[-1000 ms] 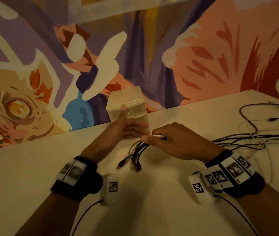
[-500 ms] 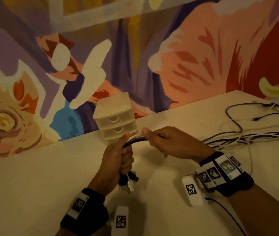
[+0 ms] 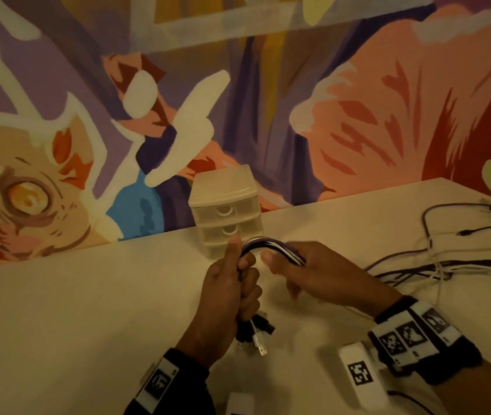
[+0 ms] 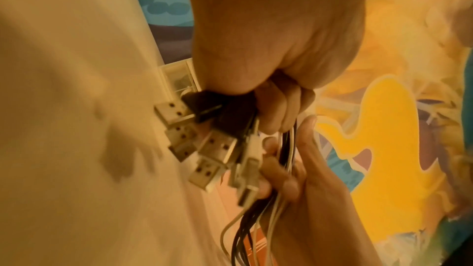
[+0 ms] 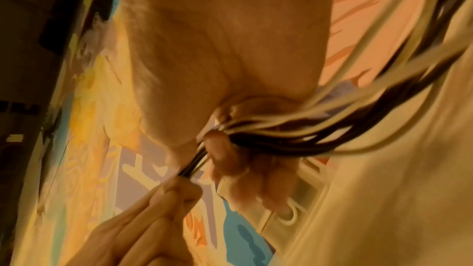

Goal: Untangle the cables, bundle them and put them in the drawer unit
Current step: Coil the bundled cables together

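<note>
A bundle of black and white cables (image 3: 271, 245) arches between my two hands above the table. My left hand (image 3: 232, 289) grips the bundle in a fist, thumb up, with several USB plugs (image 3: 256, 336) (image 4: 204, 145) hanging below it. My right hand (image 3: 304, 265) holds the same cables (image 5: 268, 130) a little to the right, fingers curled round them. From there the cables trail right across the table. The small translucent drawer unit (image 3: 227, 205) stands just behind the hands against the wall, its drawers closed.
Loose cables (image 3: 448, 259) lie spread over the right part of the white table (image 3: 88, 310). A painted mural wall (image 3: 328, 100) rises right behind the table's far edge.
My left hand left the drawer unit, closed round the cable ends and lifted them. The right hand has slid along the bundle to the right, and the cables now arch between the hands.
</note>
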### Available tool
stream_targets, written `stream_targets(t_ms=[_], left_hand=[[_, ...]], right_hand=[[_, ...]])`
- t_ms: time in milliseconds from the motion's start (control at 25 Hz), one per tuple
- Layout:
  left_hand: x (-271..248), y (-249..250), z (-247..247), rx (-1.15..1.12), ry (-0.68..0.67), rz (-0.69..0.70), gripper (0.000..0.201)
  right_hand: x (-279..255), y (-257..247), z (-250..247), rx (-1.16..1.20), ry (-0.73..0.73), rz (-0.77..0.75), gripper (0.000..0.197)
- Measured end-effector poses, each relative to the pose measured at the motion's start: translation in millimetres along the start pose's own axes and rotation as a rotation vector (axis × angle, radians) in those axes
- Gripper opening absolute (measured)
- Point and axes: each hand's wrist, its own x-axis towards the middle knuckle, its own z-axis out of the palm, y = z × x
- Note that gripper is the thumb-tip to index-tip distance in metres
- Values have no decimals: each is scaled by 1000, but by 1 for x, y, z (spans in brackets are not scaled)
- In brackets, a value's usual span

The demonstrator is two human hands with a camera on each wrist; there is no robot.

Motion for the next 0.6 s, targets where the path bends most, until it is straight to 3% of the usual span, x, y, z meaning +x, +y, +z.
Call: stream_targets(t_ms=[80,160,280,400,520,600], left_hand=[[2,3,-5,-44,25,11,55],[1,5,-7,-83,27,9,55],[-1,6,-5,-218,9,-17,56],[-4,6,-5,-356,-45,-76,55],[-8,5,-1,-368,-73,-87,55],[-7,1,4,-355,-88,-73,54]], right_hand=[[-9,-2,-5,-11,-110,20,42],[-14,-6,-3,120,-226,31,31],[-13,-10,15,211,-318,11,34],[-11,-9,26,169,-368,23,50],[-9,-12,15,97,-400,61,41],[-8,-14,12,52,-451,5,40]])
